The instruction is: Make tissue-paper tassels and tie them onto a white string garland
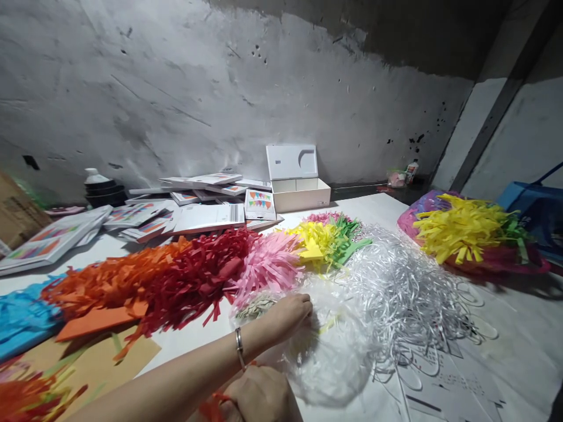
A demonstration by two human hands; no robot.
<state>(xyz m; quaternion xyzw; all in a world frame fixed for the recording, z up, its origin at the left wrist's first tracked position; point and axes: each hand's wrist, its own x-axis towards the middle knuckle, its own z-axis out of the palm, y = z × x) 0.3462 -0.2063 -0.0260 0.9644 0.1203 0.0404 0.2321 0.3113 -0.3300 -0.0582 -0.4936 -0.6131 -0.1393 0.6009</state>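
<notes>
Left hand was at the clear plastic bag, mid-worktop, fingers curled down at its upper left edge; couldn't tell if they had grasped anything. Right hand sat low, under the left forearm, fingers clenched on an orange-red paper strip, lower part cut off by the frame.

Strip looked light, limp, easy to crease or tear; best pinched at a bunched end, likely no hard squeeze needed. Bag probably near weightless, slick and crinkly, so a gathered fold of its rim seemed the safer hold than the flat film.

Around: white string heap lay against the bag's right side, loose loops likely to snag. Pink fringe and a pale cord bundle crowded the left hand. Dark red fringe and orange fringe ran further left. Flat printed boxes and an open white box stood behind, out of the way. The left forearm itself crossed over the right hand, the main obstruction.
</notes>
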